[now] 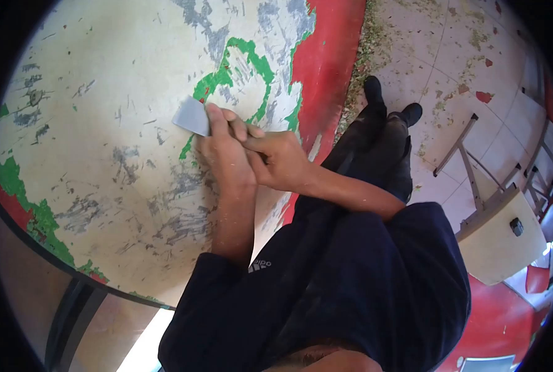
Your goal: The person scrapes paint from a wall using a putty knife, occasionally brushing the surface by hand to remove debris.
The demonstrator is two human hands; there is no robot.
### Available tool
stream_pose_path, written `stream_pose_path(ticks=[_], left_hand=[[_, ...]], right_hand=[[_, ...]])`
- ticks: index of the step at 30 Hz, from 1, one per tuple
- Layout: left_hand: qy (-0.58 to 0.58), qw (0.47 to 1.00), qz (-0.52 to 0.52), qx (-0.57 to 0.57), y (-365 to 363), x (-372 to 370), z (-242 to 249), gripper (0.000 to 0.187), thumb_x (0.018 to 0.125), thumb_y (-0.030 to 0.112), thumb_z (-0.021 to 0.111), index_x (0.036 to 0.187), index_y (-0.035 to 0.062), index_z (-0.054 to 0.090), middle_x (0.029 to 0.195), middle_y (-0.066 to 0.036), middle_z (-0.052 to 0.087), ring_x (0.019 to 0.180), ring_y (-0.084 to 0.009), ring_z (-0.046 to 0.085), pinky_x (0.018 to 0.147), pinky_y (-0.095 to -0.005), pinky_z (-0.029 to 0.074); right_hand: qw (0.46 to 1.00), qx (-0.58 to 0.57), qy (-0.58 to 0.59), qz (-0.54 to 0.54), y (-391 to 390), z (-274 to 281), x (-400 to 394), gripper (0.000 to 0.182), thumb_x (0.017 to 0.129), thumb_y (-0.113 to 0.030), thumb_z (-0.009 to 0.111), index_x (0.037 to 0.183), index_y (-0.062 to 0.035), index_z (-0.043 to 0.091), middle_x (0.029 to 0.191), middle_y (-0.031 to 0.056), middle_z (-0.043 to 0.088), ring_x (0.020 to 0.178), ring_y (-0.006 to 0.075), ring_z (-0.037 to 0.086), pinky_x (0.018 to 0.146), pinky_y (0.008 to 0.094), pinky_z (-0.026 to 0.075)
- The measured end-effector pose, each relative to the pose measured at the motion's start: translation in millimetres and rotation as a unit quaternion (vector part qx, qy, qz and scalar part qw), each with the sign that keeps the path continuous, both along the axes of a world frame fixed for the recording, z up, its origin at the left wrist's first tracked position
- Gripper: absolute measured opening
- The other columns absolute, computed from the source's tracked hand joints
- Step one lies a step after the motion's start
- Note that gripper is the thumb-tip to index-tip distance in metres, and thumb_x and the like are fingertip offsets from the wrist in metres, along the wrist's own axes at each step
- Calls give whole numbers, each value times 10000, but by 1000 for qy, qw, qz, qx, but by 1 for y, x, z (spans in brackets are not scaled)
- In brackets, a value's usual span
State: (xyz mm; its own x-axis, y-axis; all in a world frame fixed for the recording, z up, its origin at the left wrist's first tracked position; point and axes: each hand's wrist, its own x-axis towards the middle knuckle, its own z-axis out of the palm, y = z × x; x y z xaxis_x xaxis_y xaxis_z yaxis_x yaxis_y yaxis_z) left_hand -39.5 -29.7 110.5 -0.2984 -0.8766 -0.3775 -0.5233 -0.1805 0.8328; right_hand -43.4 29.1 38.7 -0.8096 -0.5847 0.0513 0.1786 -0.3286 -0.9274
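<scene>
A paint scraper with a broad metal blade (191, 116) lies against a worn white wall (102, 124). My left hand (228, 155) is closed around it, its fingers close behind the blade. My right hand (284, 160) is closed too, pressed up against the left one at the handle end. Both hands cover the handle. Just beyond the blade, a ragged strip of green paint (215, 79) curves over the bare surface. Grey scuffs and scratch marks surround the hands.
Red paint (323, 68) covers the wall's lower band beside the floor. Paint flakes (375, 37) litter the tiles (425, 37) along its foot. To the right stands a chair with a pale board (503, 239) and metal legs, a small dark object (516, 226) on it.
</scene>
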Motion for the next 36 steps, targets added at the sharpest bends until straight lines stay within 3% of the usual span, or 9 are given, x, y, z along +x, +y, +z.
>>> stream_pose_path(ticks=[3,4,7,12,15,16,18,20,36], left_hand=[[2,1000,22,-16,12,22,-14,300,988,293,413,774,82,423,569,1,352,444,-114,377,435,-306,472],[6,1000,20,7,5,23,-16,304,988,295,412,774,79,425,566,0,355,446,-116,377,443,-309,471],[1,1000,11,-7,-5,3,-6,317,989,298,406,773,67,425,562,-3,358,456,-121,385,459,-319,462],[21,999,-4,37,0,11,-8,317,987,288,413,776,52,427,555,-14,360,469,-147,404,495,-302,445],[-7,999,-24,23,-11,-14,0,306,988,282,406,788,52,424,570,-11,361,485,-135,411,475,-301,445],[54,998,-28,17,-16,-20,-3,293,986,275,409,790,57,424,571,-8,358,481,-132,408,476,-295,450],[42,999,9,25,-4,-11,-3,292,985,275,415,788,60,431,568,-7,357,469,-130,401,481,-288,446],[-7,998,13,64,1,9,-4,292,982,277,427,781,65,443,570,-5,358,451,-127,387,483,-286,455],[65,993,27,94,-3,-3,-4,279,980,261,436,793,55,445,577,-14,380,467,-136,413,474,-300,422]], right_hand=[[995,13,36,89,23,-13,27,54,741,-34,579,773,-25,622,613,187,554,519,325,580,476,360,446],[995,18,-12,92,24,-9,30,56,737,-31,578,770,-30,623,619,183,561,523,324,582,485,361,456],[998,33,38,46,4,-13,21,49,727,-70,578,706,-50,617,604,184,562,536,341,583,494,410,459],[998,36,7,60,18,-6,21,69,746,-84,591,758,-28,629,592,175,559,530,349,574,500,406,457],[999,49,-9,-5,-2,0,6,64,740,-83,597,761,-34,632,587,175,557,527,343,579,499,405,462],[999,47,14,8,-2,-5,3,81,745,-67,591,801,-34,639,593,173,555,527,336,582,496,390,461],[998,43,43,29,2,-8,10,148,754,-33,578,881,-35,653,606,170,550,526,322,588,488,361,458],[998,54,4,42,13,-2,22,128,755,-32,583,865,-29,648,603,175,549,523,324,588,482,363,456],[994,78,-4,79,14,3,1,30,756,-10,564,736,4,580,621,208,543,526,344,576,488,369,447]])
